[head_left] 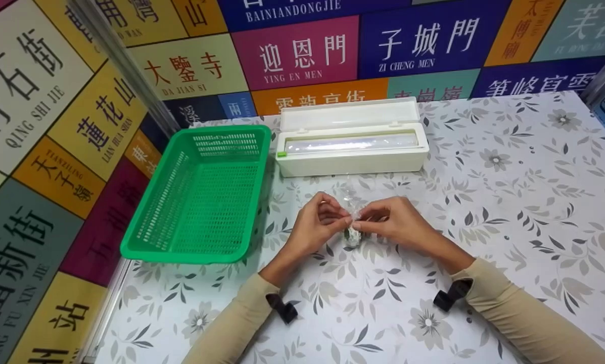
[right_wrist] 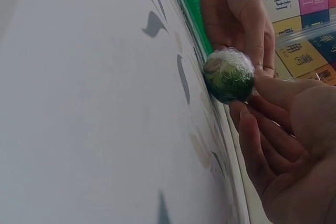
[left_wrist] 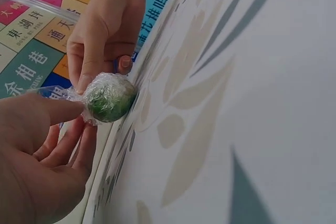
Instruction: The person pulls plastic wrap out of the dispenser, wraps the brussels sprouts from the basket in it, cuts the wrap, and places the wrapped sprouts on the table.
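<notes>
A small round green ball [head_left: 353, 236] in clear cling film sits on the floral tablecloth between the two hands. Both wrist views show its green side, [left_wrist: 110, 100] with crinkled, shiny film over the top. The left hand [head_left: 312, 225] pinches the gathered film at the ball's neck with thumb and fingertips. From the other side, the right hand [head_left: 401, 220] pinches the same gather, its fingertips meeting the left ones. A loose tail of film [head_left: 352, 194] sticks up beyond the fingers. What the ball is under the film, I cannot tell.
A green plastic basket [head_left: 254, 202] with slotted walls stands to the left. Behind the hands is a white cling film dispenser box [head_left: 353, 164], its lid raised and a film roll [head_left: 353, 144] inside. Panels with street names [head_left: 302, 55] rise along the table's back and left sides.
</notes>
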`<state>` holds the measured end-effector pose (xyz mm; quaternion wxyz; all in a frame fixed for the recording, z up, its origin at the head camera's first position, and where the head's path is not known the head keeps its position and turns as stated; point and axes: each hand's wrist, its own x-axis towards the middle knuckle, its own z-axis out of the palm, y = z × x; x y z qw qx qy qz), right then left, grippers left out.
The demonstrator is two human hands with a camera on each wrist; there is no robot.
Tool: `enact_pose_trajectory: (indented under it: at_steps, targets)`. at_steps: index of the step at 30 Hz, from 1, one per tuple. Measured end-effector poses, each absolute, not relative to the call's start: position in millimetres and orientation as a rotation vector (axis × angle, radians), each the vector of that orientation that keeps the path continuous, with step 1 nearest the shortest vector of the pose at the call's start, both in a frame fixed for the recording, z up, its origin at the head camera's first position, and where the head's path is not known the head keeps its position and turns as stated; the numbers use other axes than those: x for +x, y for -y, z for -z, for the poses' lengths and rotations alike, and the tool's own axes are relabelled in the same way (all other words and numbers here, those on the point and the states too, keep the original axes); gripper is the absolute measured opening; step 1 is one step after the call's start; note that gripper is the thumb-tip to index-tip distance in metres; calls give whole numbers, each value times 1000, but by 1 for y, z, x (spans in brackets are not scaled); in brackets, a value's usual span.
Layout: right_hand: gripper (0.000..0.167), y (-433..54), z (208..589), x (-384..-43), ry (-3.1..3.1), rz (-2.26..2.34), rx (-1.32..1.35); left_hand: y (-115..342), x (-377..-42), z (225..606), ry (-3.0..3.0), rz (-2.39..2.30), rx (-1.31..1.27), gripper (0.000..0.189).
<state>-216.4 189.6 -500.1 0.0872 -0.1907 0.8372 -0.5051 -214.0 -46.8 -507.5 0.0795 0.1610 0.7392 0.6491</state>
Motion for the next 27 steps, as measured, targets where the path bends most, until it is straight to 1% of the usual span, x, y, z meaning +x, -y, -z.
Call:
enact_pose_trajectory:
  at_steps: [5,10,12,14,18,21,24,27]
  targets:
    - [20,-190,500,-216,-2487,1580,-569,49,-214,505,-2123,-1894,496,45]
    - [13,-189,500,-216,-2463,1603,-588,49,-215,506,-2038,-1903,462,69]
    - [10,-189,500,-215,-2444,1614,-589,48,-215,507,-2047,-1911,453,74]
    - [11,-189,500,-215,-2437,1619,-588,48,-215,508,-2051,-1916,458,70]
    - [17,-188,500,-215,-2440,1617,-606,47,-214,508,-2069,-1913,517,40]
    - [15,-189,500,-215,-2472,1616,-618,46,-214,510,-2112,-1896,555,23]
    - [11,-189,500,-215,-2516,1623,-619,46,-214,510,-2177,-1863,579,16]
    - [11,-189,499,-215,-2541,1635,-619,47,-214,510,-2237,-1821,603,16]
